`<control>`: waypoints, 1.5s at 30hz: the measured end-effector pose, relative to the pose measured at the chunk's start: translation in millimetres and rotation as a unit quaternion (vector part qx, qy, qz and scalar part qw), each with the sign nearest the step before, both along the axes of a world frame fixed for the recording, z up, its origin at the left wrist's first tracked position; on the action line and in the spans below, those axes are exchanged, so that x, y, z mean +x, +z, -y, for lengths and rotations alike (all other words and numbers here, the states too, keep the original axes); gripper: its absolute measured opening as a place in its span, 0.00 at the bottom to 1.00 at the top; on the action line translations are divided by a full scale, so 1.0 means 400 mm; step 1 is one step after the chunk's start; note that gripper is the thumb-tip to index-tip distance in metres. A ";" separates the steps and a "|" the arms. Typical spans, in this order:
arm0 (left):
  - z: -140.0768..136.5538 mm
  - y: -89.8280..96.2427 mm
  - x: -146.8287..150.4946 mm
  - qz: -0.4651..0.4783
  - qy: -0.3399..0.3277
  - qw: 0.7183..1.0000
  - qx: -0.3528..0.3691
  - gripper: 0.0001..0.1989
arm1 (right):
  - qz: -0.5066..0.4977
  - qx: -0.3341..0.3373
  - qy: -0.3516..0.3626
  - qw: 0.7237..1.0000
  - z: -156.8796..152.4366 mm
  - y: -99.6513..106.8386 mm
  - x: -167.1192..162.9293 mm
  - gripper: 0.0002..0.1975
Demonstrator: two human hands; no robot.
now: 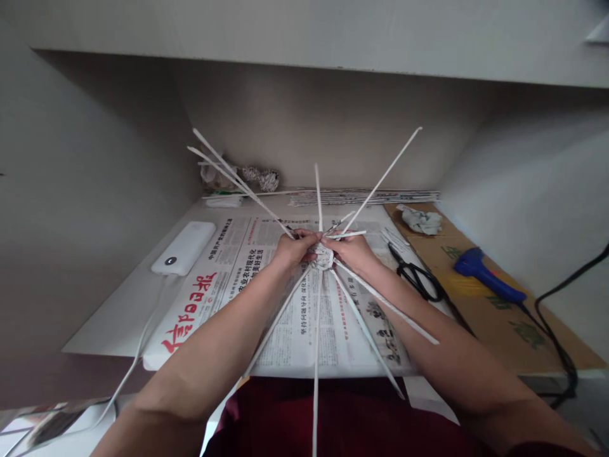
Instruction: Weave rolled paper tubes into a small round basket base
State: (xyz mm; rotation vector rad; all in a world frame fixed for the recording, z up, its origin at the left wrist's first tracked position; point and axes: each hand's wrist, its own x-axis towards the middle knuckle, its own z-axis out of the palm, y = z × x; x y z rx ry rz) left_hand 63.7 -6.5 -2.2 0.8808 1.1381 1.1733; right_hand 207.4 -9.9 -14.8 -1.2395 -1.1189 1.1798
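Note:
Between my hands, above the newspaper, is a small round weaving (324,256) made of rolled paper strips. Several long white paper rods (375,184) spread from it like spokes, some toward me and some toward the back wall. My left hand (299,246) pinches the weaving at its left upper edge, thumb on top. My right hand (351,246) grips it from the right, with its thumb close to the left one. A short paper strip end sticks out over the right fingers. The fingertips underneath are hidden.
Newspaper (190,304) covers the table. On the left lies a white power bank (185,247) with a cable. To the right are black scissors (419,276), a blue glue gun (490,274) on cardboard, and crumpled paper (421,220). A bundle of paper rods (364,197) lies along the back.

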 end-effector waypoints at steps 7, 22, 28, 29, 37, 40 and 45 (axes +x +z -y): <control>-0.010 -0.007 0.000 0.017 0.013 1.000 -0.011 0.11 | -0.033 -0.046 0.015 0.998 0.002 0.021 0.002 0.18; -0.019 -0.012 -0.019 0.089 -0.025 0.995 -0.023 0.12 | 0.004 0.012 0.072 0.997 -0.016 -0.005 0.029 0.18; -0.018 -0.015 -0.016 0.094 -0.030 0.995 -0.026 0.12 | 0.023 -0.005 0.049 0.999 -0.014 -0.001 0.033 0.19; -0.018 -0.016 -0.015 0.094 -0.032 0.995 -0.024 0.12 | 0.037 0.002 0.048 0.998 -0.013 0.003 0.034 0.18; -0.016 -0.015 -0.018 0.080 -0.036 0.996 -0.016 0.16 | 0.133 0.030 0.048 0.989 -0.003 0.031 0.041 0.13; -0.013 -0.013 -0.017 0.065 -0.037 0.997 -0.005 0.18 | 0.122 0.022 0.048 0.991 -0.001 0.031 0.037 0.13; -0.008 -0.007 -0.017 0.049 -0.056 0.997 0.001 0.19 | 0.103 0.018 0.055 0.993 -0.002 0.024 0.036 0.14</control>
